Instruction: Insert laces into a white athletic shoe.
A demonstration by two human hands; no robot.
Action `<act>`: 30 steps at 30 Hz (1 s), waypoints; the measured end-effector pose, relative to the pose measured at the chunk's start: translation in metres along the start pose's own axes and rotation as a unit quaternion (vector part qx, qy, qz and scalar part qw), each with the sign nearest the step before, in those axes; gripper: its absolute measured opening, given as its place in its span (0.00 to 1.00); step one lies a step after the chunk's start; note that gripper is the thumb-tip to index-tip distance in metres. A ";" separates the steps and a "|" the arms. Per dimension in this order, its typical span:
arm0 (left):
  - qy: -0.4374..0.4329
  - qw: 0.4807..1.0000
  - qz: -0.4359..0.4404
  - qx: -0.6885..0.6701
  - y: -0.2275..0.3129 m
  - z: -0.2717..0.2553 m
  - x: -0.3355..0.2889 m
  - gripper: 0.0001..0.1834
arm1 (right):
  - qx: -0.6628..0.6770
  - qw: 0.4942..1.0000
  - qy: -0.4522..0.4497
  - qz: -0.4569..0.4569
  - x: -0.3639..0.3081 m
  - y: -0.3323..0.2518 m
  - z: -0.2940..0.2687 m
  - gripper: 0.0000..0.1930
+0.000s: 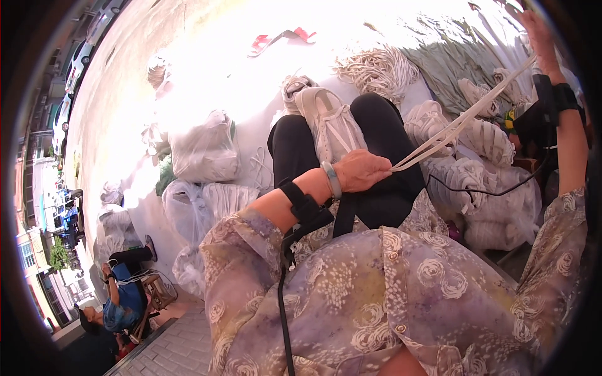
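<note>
Stretched white cords (463,121) cross before pale bundles (486,144), near a black cable (483,192).

Blouse (338,301), mauve and beige, white rose-and-speckle print, round buttons (400,328) down the front; lower centre. Trousers (384,125), black; mid-frame. Bangle (331,180), pale grey, left wrist. Strapped box (307,208), black, left forearm; black cable (284,319) to lower edge. Strapped unit (544,95), black, right wrist; upper right.

L fingers (380,165) pinched; R arm (570,147) stretched fwd.
</note>
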State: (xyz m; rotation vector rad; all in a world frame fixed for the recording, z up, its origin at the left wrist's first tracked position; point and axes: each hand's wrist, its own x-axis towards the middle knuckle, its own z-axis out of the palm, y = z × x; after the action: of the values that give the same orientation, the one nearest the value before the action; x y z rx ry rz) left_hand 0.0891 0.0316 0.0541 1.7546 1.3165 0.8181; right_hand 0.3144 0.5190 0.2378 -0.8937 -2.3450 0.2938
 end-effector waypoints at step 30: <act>-0.095 0.935 -0.149 -0.308 -0.020 -0.003 -0.031 0.15 | 0.167 0.924 -0.312 -0.147 -0.202 -0.310 0.272 0.07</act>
State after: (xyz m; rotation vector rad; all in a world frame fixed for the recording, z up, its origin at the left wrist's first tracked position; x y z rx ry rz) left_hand 0.0697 0.0052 0.0369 1.0770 1.0153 0.7586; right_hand 0.1029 0.1550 0.0532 -0.2890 -2.8265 0.9320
